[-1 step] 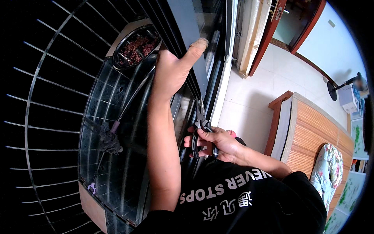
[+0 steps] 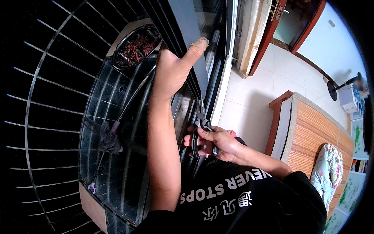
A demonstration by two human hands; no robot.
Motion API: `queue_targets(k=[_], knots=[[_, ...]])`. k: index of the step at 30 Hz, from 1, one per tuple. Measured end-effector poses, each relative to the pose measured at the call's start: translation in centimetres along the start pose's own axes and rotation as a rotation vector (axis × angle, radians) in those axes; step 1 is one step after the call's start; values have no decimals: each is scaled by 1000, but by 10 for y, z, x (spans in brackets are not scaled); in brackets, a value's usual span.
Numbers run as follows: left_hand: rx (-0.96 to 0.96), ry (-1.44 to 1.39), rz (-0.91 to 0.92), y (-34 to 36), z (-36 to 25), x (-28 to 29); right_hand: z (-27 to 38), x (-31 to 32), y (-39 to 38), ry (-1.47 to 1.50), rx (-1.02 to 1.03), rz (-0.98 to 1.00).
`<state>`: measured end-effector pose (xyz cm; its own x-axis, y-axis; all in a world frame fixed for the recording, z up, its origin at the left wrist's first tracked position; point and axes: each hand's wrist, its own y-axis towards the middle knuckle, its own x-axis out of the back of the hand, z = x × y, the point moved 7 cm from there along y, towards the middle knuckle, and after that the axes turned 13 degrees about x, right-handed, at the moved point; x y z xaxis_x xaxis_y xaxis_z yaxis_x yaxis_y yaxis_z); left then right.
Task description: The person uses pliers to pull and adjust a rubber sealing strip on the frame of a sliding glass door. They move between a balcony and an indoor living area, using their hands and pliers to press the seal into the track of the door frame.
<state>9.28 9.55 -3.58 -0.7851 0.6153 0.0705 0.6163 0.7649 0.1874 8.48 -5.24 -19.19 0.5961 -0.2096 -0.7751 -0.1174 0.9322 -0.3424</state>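
Note:
My left hand (image 2: 171, 74) is wrapped round the edge of a dark window sash (image 2: 182, 27). Its thumb, with a tan wrapping at the tip, lies along the face of the frame, while the fingers are hidden behind it. Lower down, my right hand (image 2: 226, 143) holds a pair of pliers (image 2: 195, 145) by black handles, which are spread apart. The jaws point up at the sash's lower corner, beside the window track; I cannot tell whether they grip anything there.
Left of the window, a metal-barred cage encloses a dark ledge. On it are an oval tray (image 2: 120, 64) of small reddish pieces and a stick with dark cloth (image 2: 110, 139). Right are a curtain (image 2: 253, 39), a wooden bed with a mat (image 2: 307, 128), and a fan (image 2: 344, 84).

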Motion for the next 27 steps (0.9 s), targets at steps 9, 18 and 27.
queue_targets(k=[9, 18, 27], knots=[[-22, -16, -15, -1, 0, 2, 0, 0, -5, -12, 24, -34], [13, -3, -20, -4, -2, 0, 1, -2, -6, -71, 41, -7], [-25, -7, -29, -3, -2, 2, 0, -1, 5, -41, 103, -95]])
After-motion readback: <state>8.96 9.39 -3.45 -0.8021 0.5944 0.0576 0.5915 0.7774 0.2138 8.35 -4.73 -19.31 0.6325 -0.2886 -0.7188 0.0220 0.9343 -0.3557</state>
